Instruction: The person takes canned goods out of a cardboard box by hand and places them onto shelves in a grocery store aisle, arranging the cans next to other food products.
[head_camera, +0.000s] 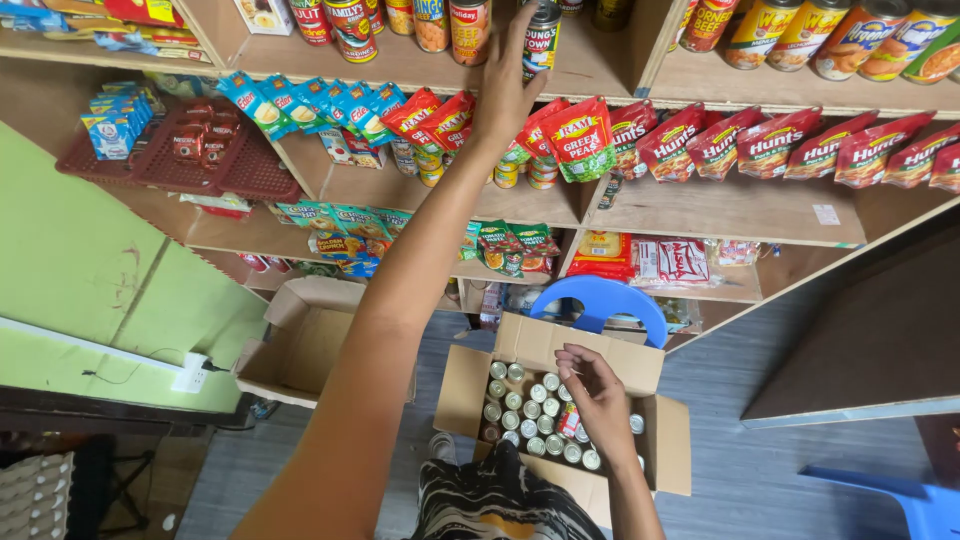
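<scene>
Reaching up, I am closing my left hand (507, 88) around a can (541, 38) on the far shelf (600, 75); my right hand (598, 395), loosely curled, is hovering over the box (462, 392) of cans.

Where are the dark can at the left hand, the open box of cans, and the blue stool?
dark can (541, 45), head view, on its label side.
open box of cans (463, 392), head view, on its left flap.
blue stool (600, 298), head view, on its seat top.
</scene>
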